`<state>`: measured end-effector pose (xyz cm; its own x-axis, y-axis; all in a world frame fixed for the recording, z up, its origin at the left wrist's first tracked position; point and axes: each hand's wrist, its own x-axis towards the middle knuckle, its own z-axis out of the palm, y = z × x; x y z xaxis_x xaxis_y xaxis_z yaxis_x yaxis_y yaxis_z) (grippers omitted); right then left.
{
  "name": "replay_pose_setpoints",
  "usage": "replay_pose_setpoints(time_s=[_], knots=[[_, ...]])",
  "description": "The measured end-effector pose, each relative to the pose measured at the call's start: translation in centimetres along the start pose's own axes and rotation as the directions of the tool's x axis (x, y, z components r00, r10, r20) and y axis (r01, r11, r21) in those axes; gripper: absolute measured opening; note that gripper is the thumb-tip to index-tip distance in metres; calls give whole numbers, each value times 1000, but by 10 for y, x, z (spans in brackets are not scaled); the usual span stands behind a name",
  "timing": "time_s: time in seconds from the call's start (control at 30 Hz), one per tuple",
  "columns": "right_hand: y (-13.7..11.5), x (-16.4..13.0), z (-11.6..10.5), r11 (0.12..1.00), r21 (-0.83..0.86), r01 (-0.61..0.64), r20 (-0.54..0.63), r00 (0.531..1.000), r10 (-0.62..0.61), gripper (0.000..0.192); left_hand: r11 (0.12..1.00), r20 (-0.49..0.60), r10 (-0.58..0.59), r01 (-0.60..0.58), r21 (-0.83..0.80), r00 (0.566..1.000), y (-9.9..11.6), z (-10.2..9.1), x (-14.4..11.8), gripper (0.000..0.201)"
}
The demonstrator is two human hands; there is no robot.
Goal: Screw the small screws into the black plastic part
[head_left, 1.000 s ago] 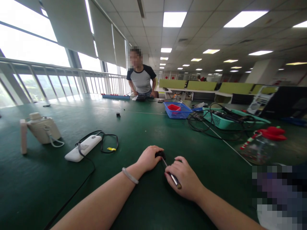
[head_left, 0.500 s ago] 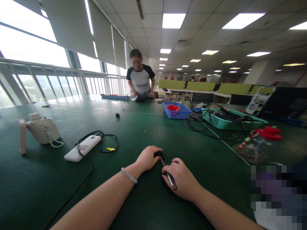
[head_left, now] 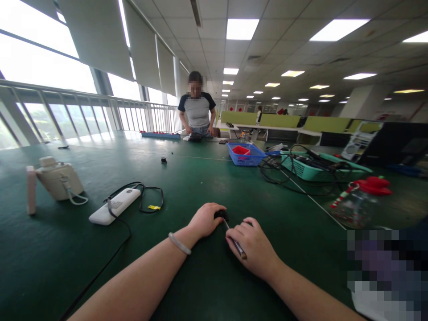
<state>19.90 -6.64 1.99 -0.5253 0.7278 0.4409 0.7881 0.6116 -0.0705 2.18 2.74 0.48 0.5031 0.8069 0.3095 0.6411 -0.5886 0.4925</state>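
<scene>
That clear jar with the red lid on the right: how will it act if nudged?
The clear jar lies tilted on its side on the green table, so it probably rolls. The see-through wall may be glass or plastic; I cannot tell, so treat it as fragile. The red lid likely makes it curve.

Open-plan office: ceiling panels (head_left: 242,28), desk dividers (head_left: 281,120)

Power bank (head_left: 114,206) left of hands, baskets (head_left: 246,154) behind, jar (head_left: 359,203) right.
</scene>
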Motion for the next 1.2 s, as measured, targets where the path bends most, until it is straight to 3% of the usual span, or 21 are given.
replay_pose_setpoints(time_s=[0.23,0.77,1.2], knots=[[-2,0,4,997,-79,10,-5,1000,-10,18,1000,-19,23,-23,9,1000,-2,2,0,39],[-3,-1,4,999,-54,-3,40,999,5,12,1000,-8,7,-7,0,1000,-1,2,0,39],[-3,-1,4,996,-84,8,-7,1000,-9,17,1000,-27,24,-24,-1,999,-3,5,0,38]])
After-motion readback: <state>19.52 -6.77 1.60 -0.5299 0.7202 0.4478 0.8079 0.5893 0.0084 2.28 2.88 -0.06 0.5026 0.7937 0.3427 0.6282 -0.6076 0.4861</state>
